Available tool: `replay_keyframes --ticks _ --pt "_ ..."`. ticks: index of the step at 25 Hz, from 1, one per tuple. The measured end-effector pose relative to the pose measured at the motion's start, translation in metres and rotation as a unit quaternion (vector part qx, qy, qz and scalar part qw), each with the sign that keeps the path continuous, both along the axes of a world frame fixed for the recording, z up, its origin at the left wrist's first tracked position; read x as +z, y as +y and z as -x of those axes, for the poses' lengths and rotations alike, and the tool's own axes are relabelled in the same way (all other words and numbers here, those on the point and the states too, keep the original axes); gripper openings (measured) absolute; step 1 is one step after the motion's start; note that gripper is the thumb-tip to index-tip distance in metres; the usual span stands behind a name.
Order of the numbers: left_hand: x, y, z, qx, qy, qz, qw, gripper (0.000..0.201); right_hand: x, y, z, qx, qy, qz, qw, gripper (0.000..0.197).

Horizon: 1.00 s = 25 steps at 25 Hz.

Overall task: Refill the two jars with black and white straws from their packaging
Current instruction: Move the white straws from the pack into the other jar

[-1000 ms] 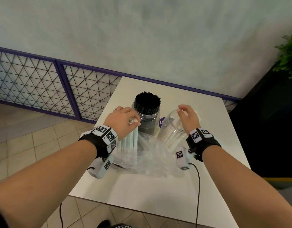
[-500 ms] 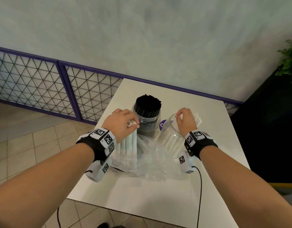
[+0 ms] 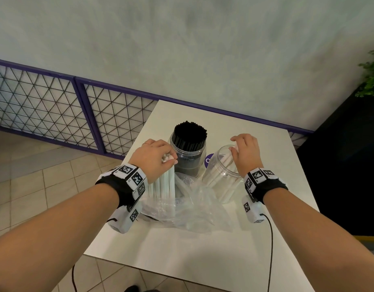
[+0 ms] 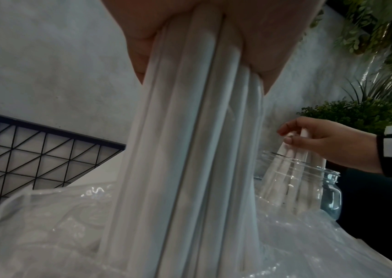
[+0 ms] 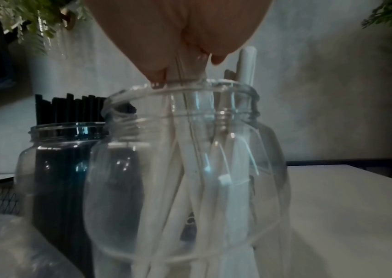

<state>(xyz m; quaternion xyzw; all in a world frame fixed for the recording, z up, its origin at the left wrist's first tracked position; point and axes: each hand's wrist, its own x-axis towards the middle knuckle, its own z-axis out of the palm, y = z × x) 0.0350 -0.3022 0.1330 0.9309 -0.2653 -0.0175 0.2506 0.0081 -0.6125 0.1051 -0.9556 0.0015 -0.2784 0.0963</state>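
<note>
My left hand [image 3: 155, 158] grips the top of an upright bundle of white straws [image 3: 163, 185] [image 4: 190, 159] whose lower ends stand in the crumpled clear plastic packaging [image 3: 194, 209]. My right hand [image 3: 244, 151] holds the tops of a few white straws [image 5: 190, 169] [image 4: 295, 150] over the mouth of the clear jar [image 3: 221, 175] [image 5: 190, 188], and their lower ends are inside it. The other jar [image 3: 189, 153] [image 5: 71, 169] behind and between my hands is packed with black straws [image 3: 190, 133].
The white table [image 3: 203, 260] stands against a grey wall, with a purple mesh railing [image 3: 55, 114] at the left and tiled floor below. A dark cabinet and green plant [image 3: 373, 81] lie to the right. Cables hang from both wrist units.
My right hand has risen a little above the clear jar's mouth while still holding the straws. My left hand keeps its grip on the bundle in about the same place.
</note>
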Motion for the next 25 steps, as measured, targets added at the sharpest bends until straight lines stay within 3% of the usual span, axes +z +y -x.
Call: replay_keyframes --ticks 3,7,12,17,21,23,25 --pt "0.000 0.001 0.000 -0.002 0.002 -0.001 1.000 0.007 0.005 -0.005 -0.002 -0.098 0.007 0.023 0.995 0.036" --pt "0.000 0.002 0.000 0.004 0.001 0.003 1.000 0.008 0.010 -0.014 -0.003 -0.151 0.044 -0.079 0.984 0.037" --pt "0.001 0.003 0.001 0.010 -0.003 0.002 1.000 0.009 0.012 -0.026 -0.005 -0.090 0.113 -0.188 0.971 0.035" --pt "0.000 0.003 -0.001 0.005 -0.007 0.000 1.000 0.010 0.012 -0.027 -0.002 -0.076 0.160 -0.149 0.973 0.045" --pt "-0.002 0.005 -0.002 0.009 -0.004 0.007 1.000 0.012 0.029 -0.011 0.005 -0.123 0.045 -0.100 0.986 0.054" --pt "-0.002 0.005 -0.002 0.009 -0.006 0.009 1.000 0.014 0.043 0.010 0.016 -0.070 -0.037 -0.110 0.991 0.054" --pt "-0.001 0.004 -0.001 0.010 -0.006 0.010 1.000 0.018 0.051 0.044 0.032 0.015 -0.063 -0.145 0.987 0.049"
